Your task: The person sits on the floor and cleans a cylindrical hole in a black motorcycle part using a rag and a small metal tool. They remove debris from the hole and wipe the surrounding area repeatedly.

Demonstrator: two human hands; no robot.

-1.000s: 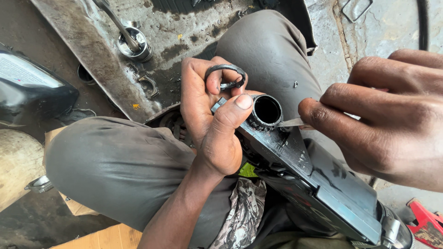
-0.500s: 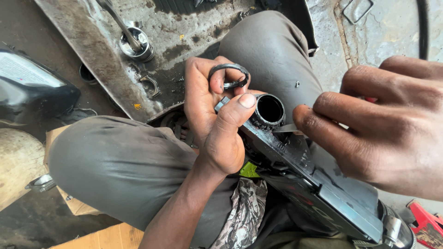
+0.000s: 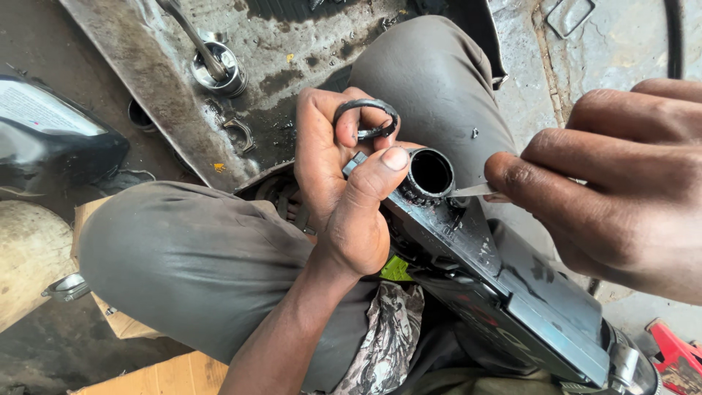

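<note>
Barely moved, left hand [image 3: 344,183] grips black tube [image 3: 497,285], mouth up-left; right hand [image 3: 614,190] pinches blade [image 3: 472,191].

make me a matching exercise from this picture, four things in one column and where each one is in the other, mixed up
Things:
1. black ring
2. thin metal blade
3. black metal part with a round opening
4. shiny metal cup

Places:
A. on the dirty metal sheet on the ground
B. pinched in the right hand, tip at the round opening
C. hooked on the fingers of the left hand
D. lying across the lap, with the left thumb pressed beside its opening

Pairs: 1-C, 2-B, 3-D, 4-A
</note>
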